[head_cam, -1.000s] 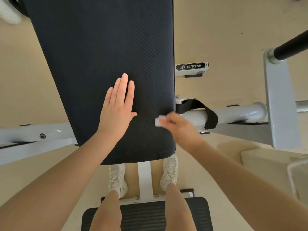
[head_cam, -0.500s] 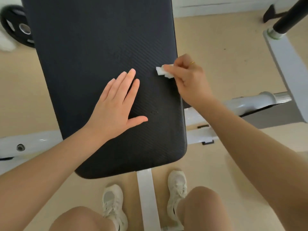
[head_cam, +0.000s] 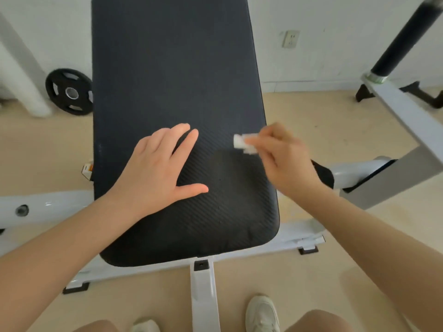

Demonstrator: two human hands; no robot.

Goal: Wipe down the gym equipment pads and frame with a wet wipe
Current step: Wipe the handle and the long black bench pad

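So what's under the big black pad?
Under the black pad you can see bits of the white frame poking out: a bar toward the shoes and rails at both sides. How the frame joins the pad underneath is hidden by the pad itself.

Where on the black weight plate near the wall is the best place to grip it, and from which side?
Grip the weight plate through one of its rim cut-outs, coming from the front. It stands on edge with its face toward the camera, so those openings are exposed; its back is hidden.
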